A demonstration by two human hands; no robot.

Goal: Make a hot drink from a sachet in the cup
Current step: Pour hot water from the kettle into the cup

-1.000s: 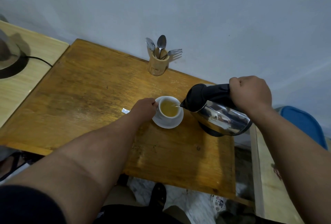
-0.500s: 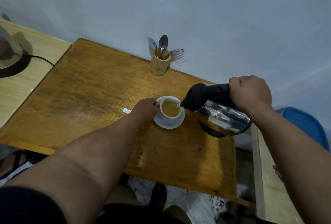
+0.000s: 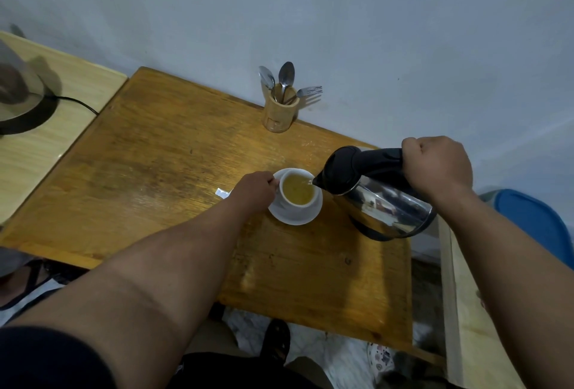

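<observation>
A white cup [image 3: 297, 207] stands on a white saucer [image 3: 302, 218] in the middle of the wooden table [image 3: 155, 171]. It holds yellowish liquid nearly up to the rim. My left hand [image 3: 253, 189] grips the cup's handle on its left side. My right hand [image 3: 436, 166] is closed on the black handle of a steel kettle [image 3: 382, 202]. The kettle is tilted left, its spout over the cup's right rim, and a thin stream of water runs in. A torn white sachet [image 3: 222, 193] lies on the table just left of my left wrist.
A wooden holder [image 3: 280, 113] with spoons and a fork stands at the table's back edge by the wall. A kettle base [image 3: 21, 109] with a black cord sits on the lighter table at left. A blue chair [image 3: 540, 227] is at far right.
The kettle stays tilted over the cup and water keeps running in. Both hands hold their places; only the view has shifted slightly.
</observation>
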